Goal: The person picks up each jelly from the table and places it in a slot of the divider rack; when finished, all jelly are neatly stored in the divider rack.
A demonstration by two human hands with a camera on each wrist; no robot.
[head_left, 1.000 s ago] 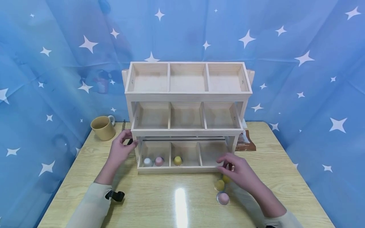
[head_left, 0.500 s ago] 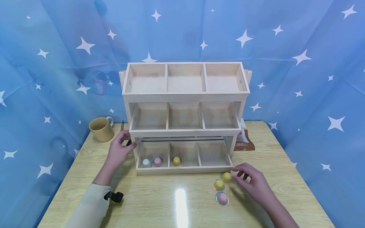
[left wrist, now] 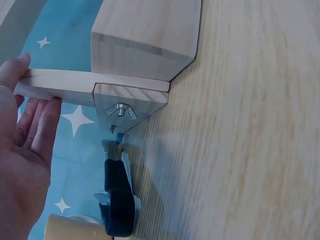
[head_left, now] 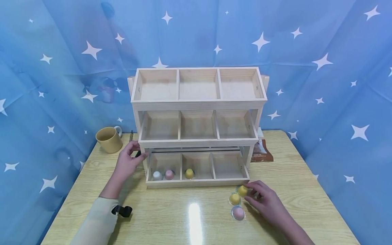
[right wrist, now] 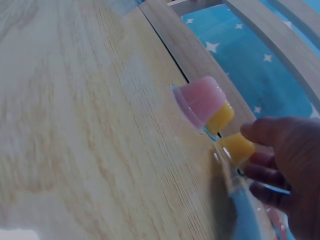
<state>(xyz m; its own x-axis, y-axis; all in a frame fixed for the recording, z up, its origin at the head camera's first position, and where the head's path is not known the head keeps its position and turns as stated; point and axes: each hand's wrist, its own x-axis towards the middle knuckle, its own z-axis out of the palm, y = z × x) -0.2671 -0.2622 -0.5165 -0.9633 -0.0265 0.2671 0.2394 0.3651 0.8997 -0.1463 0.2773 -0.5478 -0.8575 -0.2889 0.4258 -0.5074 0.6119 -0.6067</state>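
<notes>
My left hand (head_left: pixel 129 161) grips the left side post (left wrist: pixel 60 85) of a three-tier wooden rack (head_left: pixel 199 105), thumb on one face and fingers on the other. At the rack's front right corner, my right hand (head_left: pixel 267 204) has its thumb and fingers parted around a yellow jelly cup (head_left: pixel 242 191), fingertips right at its side. A second yellow jelly cup (head_left: pixel 234 199) and a pink jelly cup (right wrist: pixel 202 100) stand close by. In the bottom tier, a white cup (head_left: pixel 157 175) and a pink cup (head_left: pixel 169 174) share the left compartment; another yellow cup (head_left: pixel 190 173) occupies the middle one.
A tan mug (head_left: pixel 109 139) stands at the back left, beside a dark-handled object (left wrist: pixel 119 195) behind the left hand. Behind the rack's right side lies a brown packet (head_left: pixel 262 153). A blue star-patterned curtain (head_left: pixel 196 34) encloses the table.
My right hand has drawn back from the bottom tier's right compartment, then come in to the rear yellow cup on the table. The left hand keeps its grip on the rack.
</notes>
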